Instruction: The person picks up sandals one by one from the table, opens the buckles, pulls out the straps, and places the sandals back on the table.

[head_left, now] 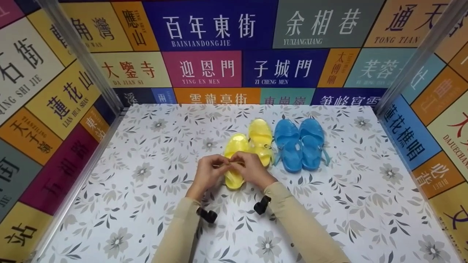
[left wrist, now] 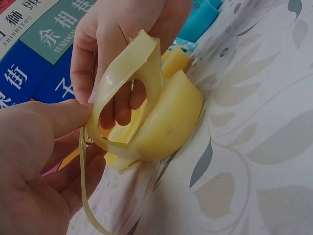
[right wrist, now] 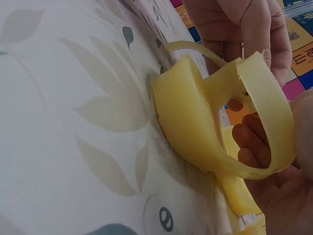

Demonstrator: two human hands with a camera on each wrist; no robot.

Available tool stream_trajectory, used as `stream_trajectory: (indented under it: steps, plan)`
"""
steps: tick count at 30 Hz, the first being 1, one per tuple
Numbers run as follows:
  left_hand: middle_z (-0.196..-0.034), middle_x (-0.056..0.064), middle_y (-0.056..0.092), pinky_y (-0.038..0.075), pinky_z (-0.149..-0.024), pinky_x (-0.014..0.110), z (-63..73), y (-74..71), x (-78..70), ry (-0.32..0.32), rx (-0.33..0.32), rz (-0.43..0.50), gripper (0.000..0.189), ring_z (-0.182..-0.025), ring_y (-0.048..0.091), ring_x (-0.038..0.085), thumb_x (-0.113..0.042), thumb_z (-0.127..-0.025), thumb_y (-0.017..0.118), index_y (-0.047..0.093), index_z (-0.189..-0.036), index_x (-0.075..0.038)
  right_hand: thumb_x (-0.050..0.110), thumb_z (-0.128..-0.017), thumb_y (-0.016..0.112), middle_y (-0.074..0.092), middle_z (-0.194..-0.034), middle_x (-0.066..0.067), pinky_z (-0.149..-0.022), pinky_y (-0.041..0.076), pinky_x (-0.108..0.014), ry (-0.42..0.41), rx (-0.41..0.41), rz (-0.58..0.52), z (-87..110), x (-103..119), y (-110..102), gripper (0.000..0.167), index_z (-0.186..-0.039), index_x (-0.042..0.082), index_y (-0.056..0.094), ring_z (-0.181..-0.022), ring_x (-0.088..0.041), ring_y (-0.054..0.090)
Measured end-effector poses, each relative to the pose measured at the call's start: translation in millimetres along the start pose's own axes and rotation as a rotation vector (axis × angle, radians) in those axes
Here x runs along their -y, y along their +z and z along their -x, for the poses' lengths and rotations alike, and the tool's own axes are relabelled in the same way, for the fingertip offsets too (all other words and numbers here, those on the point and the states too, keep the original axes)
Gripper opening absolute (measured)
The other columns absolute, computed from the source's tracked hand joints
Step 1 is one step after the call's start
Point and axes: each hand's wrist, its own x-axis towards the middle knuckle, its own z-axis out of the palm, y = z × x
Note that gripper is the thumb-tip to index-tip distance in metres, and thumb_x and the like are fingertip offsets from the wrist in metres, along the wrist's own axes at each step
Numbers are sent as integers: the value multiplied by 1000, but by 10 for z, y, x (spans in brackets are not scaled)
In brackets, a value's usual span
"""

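A yellow jelly sandal (head_left: 237,143) lies on the table, its toe pointing away from me. Both hands meet over its heel end. My left hand (head_left: 210,171) pinches the ankle strap near a small metal buckle, and the strap's loose tail hangs below those fingers in the left wrist view. From the other side, my right hand (head_left: 252,168) holds the raised strap (right wrist: 274,112), with some fingers showing through its loop. The fingertips partly hide the buckle, so how far the strap is threaded cannot be told. The second yellow sandal (head_left: 260,128) lies just right of it.
To the right, a blue sandal (head_left: 287,133) and another blue sandal (head_left: 312,131) lie side by side, straps at their outer sides. A white table (head_left: 146,204) with a leaf-and-flower print carries everything. Panels with coloured street-name signs (head_left: 204,69) stand behind and at both sides.
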Motion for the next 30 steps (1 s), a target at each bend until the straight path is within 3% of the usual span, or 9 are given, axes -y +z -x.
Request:
stream_trajectory:
  steps: [6, 11, 16, 24, 30]
  plan:
    - [-95, 8, 79, 62, -84, 32, -16, -2, 31, -11, 11, 15, 5, -89, 75, 21, -4, -89, 83, 80, -93, -5, 14, -98, 75, 76, -102, 1, -93, 58, -29, 13, -2, -8, -4, -3, -10, 5, -103, 13, 75, -101, -15, 72]
    - [-99, 15, 79, 61, -77, 27, -15, -21, 67, 13, 11, 50, 13, -87, 76, 29, -2, -90, 80, 80, -103, -1, 12, -98, 75, 76, -101, 0, -93, 59, -30, 17, -9, -37, 2, -7, -15, 4, -102, 10, 75, -101, -15, 72]
    - [-104, 17, 78, 58, -77, 24, -16, -24, 60, 42, 11, 27, 14, -89, 75, 29, 1, -90, 78, 81, -104, 0, 9, -98, 74, 75, -101, 0, -94, 59, -33, 15, -13, -51, 9, -18, -19, 4, -102, 10, 74, -102, -17, 72]
    - [-110, 20, 75, 63, -82, 36, 15, -29, 88, 2, 8, 61, 16, -95, 76, 34, 0, -91, 79, 80, -106, 2, 9, -97, 74, 75, -100, 2, -94, 59, -31, 35, 3, -54, 35, -15, -22, 5, -100, 14, 74, -101, -15, 72]
    - [-108, 17, 77, 63, -82, 34, -24, -44, 65, -4, 19, 29, 15, -95, 77, 30, 0, -91, 79, 81, -105, -1, 10, -98, 73, 75, -104, -1, -96, 58, -31, 26, -5, -51, 6, 5, -18, 6, -103, 11, 73, -105, -18, 72]
